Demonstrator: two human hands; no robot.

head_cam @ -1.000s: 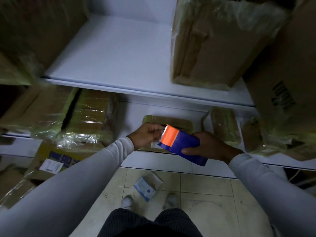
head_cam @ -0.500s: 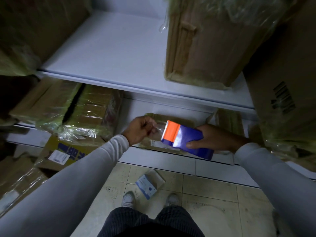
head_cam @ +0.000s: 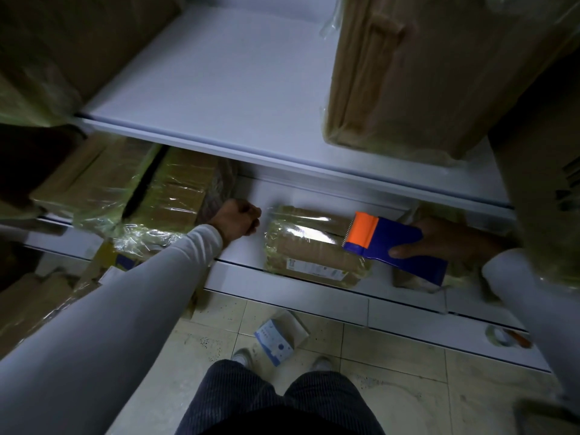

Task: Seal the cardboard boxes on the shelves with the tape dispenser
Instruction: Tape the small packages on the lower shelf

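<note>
A small cardboard box [head_cam: 314,257] wrapped in clear film lies on the lower white shelf [head_cam: 241,257]. My right hand [head_cam: 445,237] grips a blue tape dispenser with an orange toothed end [head_cam: 392,246] over the box's right end. A shiny strip of clear tape [head_cam: 301,227] stretches leftward from the dispenser across the top of the box. My left hand [head_cam: 238,219] is a closed fist just left of the box and pinches the tape's free end.
Film-wrapped boxes [head_cam: 125,196] crowd the lower shelf at left. A large cardboard box [head_cam: 408,73] stands on the upper shelf [head_cam: 219,89], another box [head_cam: 539,171] at far right. A small blue-white carton [head_cam: 276,337] lies on the tiled floor; a tape roll [head_cam: 497,335] sits low right.
My left hand has pulled away to the left, drawing tape out of the dispenser across the box. My right hand and the dispenser have shifted right.
</note>
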